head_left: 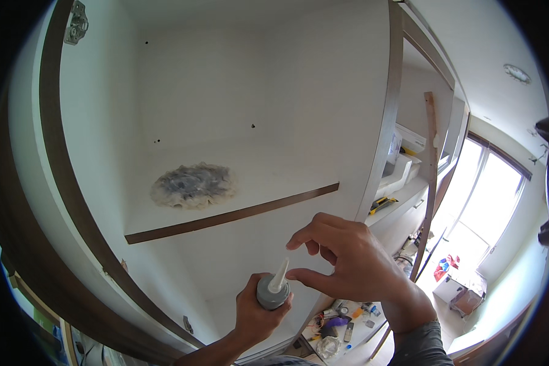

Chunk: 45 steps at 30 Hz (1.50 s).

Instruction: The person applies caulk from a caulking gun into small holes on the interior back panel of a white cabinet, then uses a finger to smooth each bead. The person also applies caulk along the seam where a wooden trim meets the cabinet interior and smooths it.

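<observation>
At 6 o'clock, the left hand (256, 310) grasps a grey tube (273, 300), fingers wrapped round it and its white, tapering nozzle (279, 279) pointing up. The right hand (344, 250), toward 5 o'clock, is empty, its thumb and forefinger spread apart. The thumb tip is right beside the nozzle; whether it touches cannot be told. The tube is seen nearly end-on, so most of its length is hidden behind its own top and the left hand, as is any label on its side. The lower edge cuts off both forearms; a dark sleeve (421, 344) covers part of the right one.

A white cabinet (323, 91) surrounds the upper middle, its top beyond view. On its shelf (262, 183), a rough grey patch with a pale, ragged border (192, 185) lies toward 9 o'clock; whether it is a filled hole or a covering is hard to make out. A brown strip (232, 213) edges the shelf at 8 o'clock. A metal hinge (76, 24) sits at 10 o'clock.

Near 3 o'clock, a yellow-and-black tool (381, 204) lies on a ledge, and farther out a window (488, 195) glares too white to show anything outside. Toward 4 o'clock, a red-and-blue bag (447, 266) has markings too small to read. At 5 o'clock, the right wrist partly covers a white surface strewn with small items, among them a purple thing (338, 321) and crumpled clear plastic (328, 348); any print there is illegible.
</observation>
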Each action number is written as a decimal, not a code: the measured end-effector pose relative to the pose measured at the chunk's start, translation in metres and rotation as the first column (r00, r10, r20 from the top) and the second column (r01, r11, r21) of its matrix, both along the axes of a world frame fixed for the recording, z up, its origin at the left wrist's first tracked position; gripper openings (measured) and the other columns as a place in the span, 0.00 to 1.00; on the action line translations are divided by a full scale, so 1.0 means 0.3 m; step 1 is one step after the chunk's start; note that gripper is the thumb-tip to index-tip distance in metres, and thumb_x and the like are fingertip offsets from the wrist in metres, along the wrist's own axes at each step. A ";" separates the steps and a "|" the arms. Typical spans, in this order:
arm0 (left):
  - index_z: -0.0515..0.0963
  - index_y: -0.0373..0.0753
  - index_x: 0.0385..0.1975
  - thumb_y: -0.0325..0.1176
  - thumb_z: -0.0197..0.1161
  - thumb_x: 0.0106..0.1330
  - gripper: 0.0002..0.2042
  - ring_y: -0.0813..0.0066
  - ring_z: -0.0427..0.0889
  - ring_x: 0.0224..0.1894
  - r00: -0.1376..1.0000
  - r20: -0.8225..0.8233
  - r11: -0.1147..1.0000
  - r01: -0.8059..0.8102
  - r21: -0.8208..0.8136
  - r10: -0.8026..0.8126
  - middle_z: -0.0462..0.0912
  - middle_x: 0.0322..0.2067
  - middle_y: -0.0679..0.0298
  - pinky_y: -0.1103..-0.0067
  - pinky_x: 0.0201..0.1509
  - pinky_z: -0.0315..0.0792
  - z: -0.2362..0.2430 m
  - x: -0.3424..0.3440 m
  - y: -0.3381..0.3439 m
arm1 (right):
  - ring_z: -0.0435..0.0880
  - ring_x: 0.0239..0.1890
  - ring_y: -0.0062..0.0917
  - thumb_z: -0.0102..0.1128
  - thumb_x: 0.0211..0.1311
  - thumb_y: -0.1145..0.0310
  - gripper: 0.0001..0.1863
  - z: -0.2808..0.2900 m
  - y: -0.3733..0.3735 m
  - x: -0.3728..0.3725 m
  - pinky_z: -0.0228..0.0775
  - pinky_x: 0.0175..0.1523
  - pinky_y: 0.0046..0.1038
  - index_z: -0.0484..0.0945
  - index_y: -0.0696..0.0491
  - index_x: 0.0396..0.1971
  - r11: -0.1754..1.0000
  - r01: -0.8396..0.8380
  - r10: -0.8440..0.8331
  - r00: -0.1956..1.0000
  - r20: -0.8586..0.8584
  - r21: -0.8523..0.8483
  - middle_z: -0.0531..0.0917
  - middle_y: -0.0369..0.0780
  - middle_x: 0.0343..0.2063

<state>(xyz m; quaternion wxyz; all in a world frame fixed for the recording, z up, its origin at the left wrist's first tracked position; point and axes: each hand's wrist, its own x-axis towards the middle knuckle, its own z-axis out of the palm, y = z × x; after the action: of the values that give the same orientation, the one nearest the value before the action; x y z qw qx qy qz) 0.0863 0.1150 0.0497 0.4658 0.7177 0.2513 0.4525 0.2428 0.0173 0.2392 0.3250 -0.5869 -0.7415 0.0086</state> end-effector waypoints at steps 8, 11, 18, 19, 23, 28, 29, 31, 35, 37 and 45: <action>0.75 0.36 0.50 0.32 0.79 0.60 0.22 0.63 0.91 0.41 0.998 -0.053 1.000 -0.013 0.023 0.015 0.89 0.38 0.56 0.69 0.48 0.83 -0.007 -0.001 0.012 | 0.85 0.31 0.20 0.83 0.56 0.65 0.15 -0.069 0.060 0.013 0.74 0.31 0.21 0.85 0.54 0.37 0.996 -0.024 0.023 1.000 0.011 0.082 0.82 0.37 0.31; 0.75 0.36 0.50 0.31 0.79 0.59 0.22 0.62 0.91 0.42 0.998 -0.063 1.000 -0.010 0.008 0.011 0.89 0.38 0.55 0.68 0.49 0.83 -0.005 0.002 0.017 | 0.84 0.31 0.21 0.83 0.56 0.66 0.15 -0.078 0.075 0.026 0.74 0.31 0.21 0.85 0.54 0.36 0.997 -0.019 0.017 0.999 0.037 0.073 0.83 0.37 0.31; 0.76 0.36 0.48 0.33 0.78 0.60 0.21 0.68 0.89 0.39 0.999 -0.045 0.999 -0.006 -0.033 0.004 0.88 0.36 0.57 0.70 0.47 0.82 0.001 0.007 0.059 | 0.81 0.27 0.15 0.83 0.55 0.69 0.15 -0.037 0.122 0.023 0.71 0.29 0.19 0.85 0.54 0.39 0.995 -0.098 0.098 0.995 -0.003 -0.002 0.82 0.35 0.31; 0.75 0.35 0.47 0.34 0.78 0.61 0.20 0.71 0.88 0.37 0.999 -0.042 1.000 -0.007 -0.029 0.006 0.88 0.35 0.58 0.71 0.46 0.81 0.001 0.000 0.069 | 0.79 0.26 0.13 0.83 0.54 0.70 0.16 0.000 0.124 0.033 0.70 0.29 0.19 0.85 0.54 0.40 0.988 -0.133 0.130 0.991 -0.040 -0.079 0.82 0.34 0.31; 0.77 0.37 0.45 0.36 0.79 0.61 0.19 0.74 0.87 0.38 0.991 -0.055 0.986 0.117 -0.118 -0.124 0.87 0.35 0.61 0.72 0.47 0.81 0.004 -0.059 0.110 | 0.78 0.26 0.09 0.78 0.56 0.69 0.19 0.185 0.236 0.102 0.70 0.31 0.20 0.84 0.54 0.47 0.994 -0.058 0.052 0.997 -0.061 -0.096 0.81 0.32 0.33; 0.77 0.38 0.45 0.35 0.80 0.61 0.19 0.77 0.86 0.39 0.968 -0.010 0.956 0.245 -0.164 -0.250 0.87 0.35 0.65 0.74 0.48 0.81 0.025 -0.130 0.123 | 0.84 0.42 0.31 0.66 0.60 0.74 0.19 0.334 0.678 0.227 0.78 0.48 0.36 0.83 0.51 0.53 0.965 0.259 -0.216 0.870 0.444 -0.037 0.85 0.40 0.41; 0.76 0.38 0.46 0.35 0.81 0.60 0.21 0.77 0.86 0.39 0.963 -0.028 0.936 0.254 -0.241 -0.269 0.87 0.35 0.64 0.74 0.48 0.81 0.031 -0.137 0.119 | 0.85 0.48 0.36 0.64 0.60 0.75 0.19 0.338 0.770 0.258 0.78 0.53 0.39 0.83 0.50 0.53 0.963 0.268 -0.213 0.817 0.536 -0.027 0.85 0.41 0.44; 0.75 0.38 0.49 0.34 0.83 0.58 0.25 0.76 0.86 0.40 0.948 -0.061 0.878 0.265 -0.399 -0.314 0.86 0.36 0.63 0.73 0.50 0.80 0.040 -0.149 0.102 | 0.82 0.58 0.36 0.62 0.61 0.76 0.21 0.323 0.956 0.310 0.74 0.62 0.42 0.84 0.44 0.54 0.931 0.365 -0.276 0.693 0.666 0.006 0.84 0.40 0.50; 0.79 0.36 0.49 0.31 0.79 0.58 0.21 0.79 0.82 0.41 0.946 0.178 0.943 0.297 -0.152 -0.269 0.87 0.37 0.62 0.72 0.47 0.78 0.057 -0.167 0.086 | 0.80 0.63 0.31 0.60 0.66 0.73 0.21 0.284 1.207 0.417 0.65 0.71 0.44 0.84 0.37 0.56 0.918 0.389 -0.213 0.309 0.927 0.081 0.83 0.36 0.55; 0.79 0.37 0.48 0.30 0.79 0.58 0.20 0.80 0.82 0.41 0.945 0.197 0.930 0.303 -0.210 -0.263 0.87 0.37 0.63 0.73 0.47 0.79 0.056 -0.179 0.087 | 0.79 0.64 0.29 0.58 0.69 0.72 0.21 0.257 1.292 0.452 0.62 0.74 0.45 0.83 0.34 0.58 0.901 0.422 -0.200 0.194 0.960 0.102 0.82 0.35 0.57; 0.79 0.37 0.49 0.28 0.77 0.57 0.20 0.80 0.82 0.40 0.988 0.089 0.983 0.135 -0.126 -0.124 0.87 0.36 0.63 0.75 0.45 0.79 0.046 -0.191 0.119 | 0.79 0.63 0.28 0.52 0.76 0.68 0.17 0.185 1.467 0.497 0.58 0.77 0.43 0.88 0.35 0.51 0.919 0.367 -0.181 0.075 0.981 0.141 0.82 0.34 0.58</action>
<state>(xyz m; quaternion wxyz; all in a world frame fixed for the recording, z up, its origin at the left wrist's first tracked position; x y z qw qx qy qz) 0.0288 0.1506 0.0633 0.5505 0.6813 0.2144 0.4323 0.3920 0.4573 0.2948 -0.2877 -0.5963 -0.6427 -0.3856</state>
